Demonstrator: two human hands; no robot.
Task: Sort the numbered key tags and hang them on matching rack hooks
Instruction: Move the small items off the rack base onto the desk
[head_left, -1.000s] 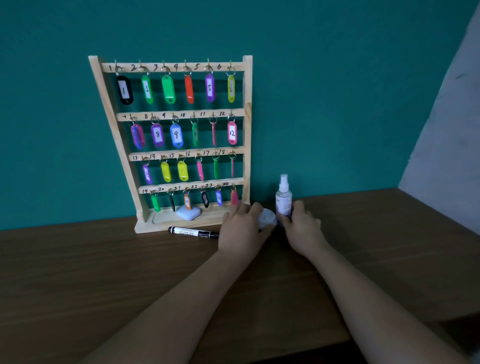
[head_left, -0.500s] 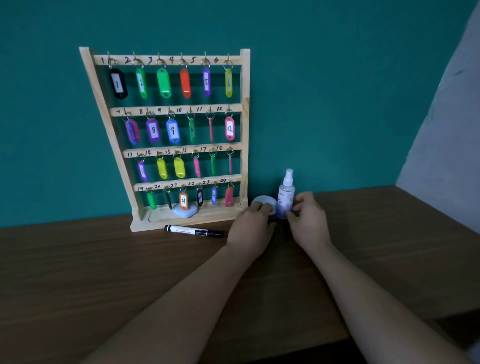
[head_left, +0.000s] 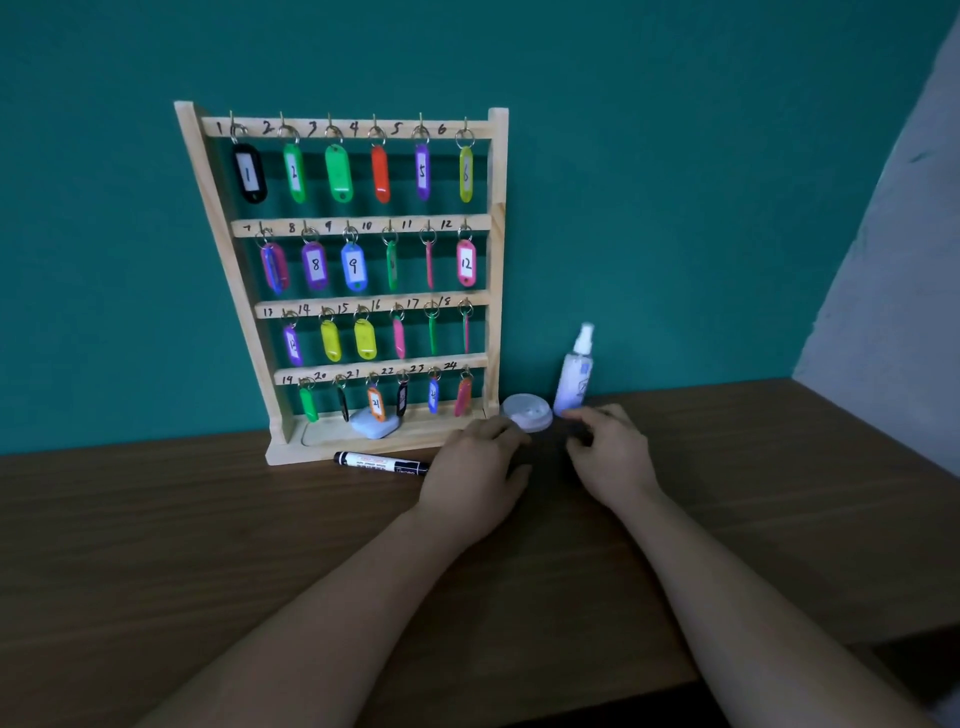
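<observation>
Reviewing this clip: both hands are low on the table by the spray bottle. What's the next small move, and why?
Probably pull the left hand and right hand back off the table: each hook on the rack seems to carry a tag, and no loose tag shows.

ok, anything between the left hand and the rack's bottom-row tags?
Nothing visible blocks the left hand from tag 23 and tag 24. A black marker lies along the rack base to its left; a pale block sits in the base tray, under tag 21.
</observation>
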